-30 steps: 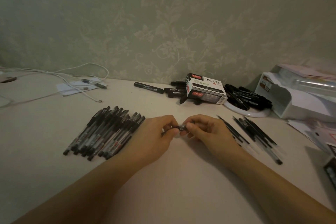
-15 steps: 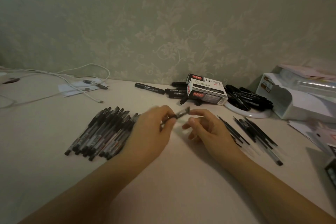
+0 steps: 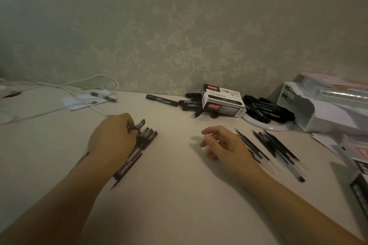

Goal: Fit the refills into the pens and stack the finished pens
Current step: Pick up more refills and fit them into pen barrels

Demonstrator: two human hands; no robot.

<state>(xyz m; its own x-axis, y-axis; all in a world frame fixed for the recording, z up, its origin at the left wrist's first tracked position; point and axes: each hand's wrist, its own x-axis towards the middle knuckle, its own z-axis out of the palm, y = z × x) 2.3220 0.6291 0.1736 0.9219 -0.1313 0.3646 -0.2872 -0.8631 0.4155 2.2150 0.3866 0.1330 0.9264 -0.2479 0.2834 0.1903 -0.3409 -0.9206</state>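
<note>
My left hand [image 3: 112, 137] is over the stack of finished black pens [image 3: 137, 151] on the left of the table, and it grips one capped pen [image 3: 139, 124] whose cap sticks out past my fingers above the stack. Most of the stack is hidden under my hand and forearm. My right hand [image 3: 223, 143] hovers over the table's middle with fingers loosely curled and nothing in it. Just right of it lie several thin black refills [image 3: 251, 145] and clear pen barrels [image 3: 278, 149], spread in a fan.
A black-and-white pen box [image 3: 223, 101] sits at the back among loose black markers [image 3: 161, 100], with more markers on a white plate [image 3: 266, 125]. A white organizer [image 3: 322, 111] and papers fill the right edge. White cables [image 3: 79, 89] lie at the back left.
My hands have parted. The left hand carried the assembled pen leftward onto the stack. The right hand let go and drifted right, toward the refills.
</note>
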